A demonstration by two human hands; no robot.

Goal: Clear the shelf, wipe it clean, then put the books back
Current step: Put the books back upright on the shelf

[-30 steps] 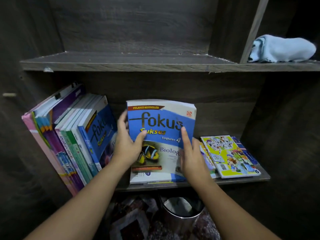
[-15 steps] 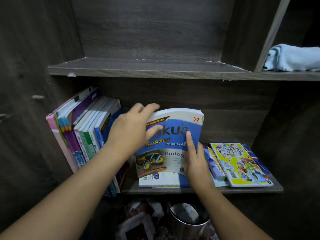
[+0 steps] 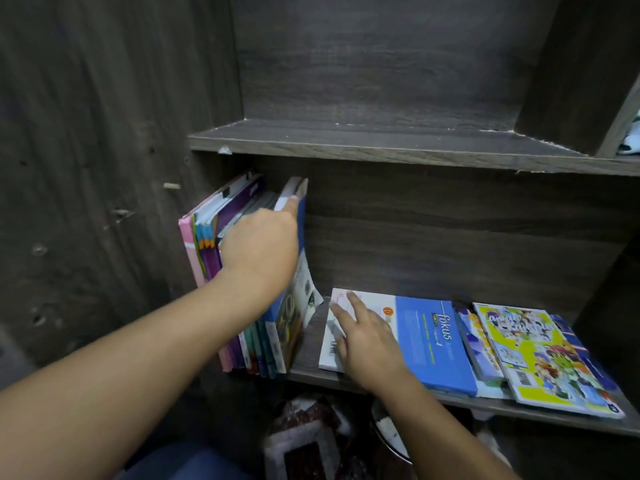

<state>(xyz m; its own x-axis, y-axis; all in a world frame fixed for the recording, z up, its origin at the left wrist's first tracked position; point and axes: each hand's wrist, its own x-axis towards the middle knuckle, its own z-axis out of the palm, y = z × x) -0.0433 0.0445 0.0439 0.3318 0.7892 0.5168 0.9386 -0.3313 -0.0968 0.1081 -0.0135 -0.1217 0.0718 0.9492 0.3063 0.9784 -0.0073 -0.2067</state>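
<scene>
A row of upright books [image 3: 207,244] leans against the left wall of the lower shelf [image 3: 540,408]. The blue Fokus biology book [image 3: 300,303] stands at the right end of that row, its cover bowed. My left hand [image 3: 259,249] presses it against the row, index finger straight along its top edge. To the right a blue and white Fokus book [image 3: 433,344] lies flat on the shelf board. My right hand [image 3: 367,341] rests on its white left part with spread fingers. Bright comic books [image 3: 540,358] lie flat further right.
The upper shelf [image 3: 381,147] above is bare, with a light cloth [image 3: 633,140] just showing at its far right edge. Below the lower shelf stand a metal bin [image 3: 389,434] and a patterned mat [image 3: 304,445]. Dark wood walls close in the left side.
The biology book went from facing me to standing at the end of the left row, pushed there by my left hand. My right hand let go of it and dropped onto the flat book.
</scene>
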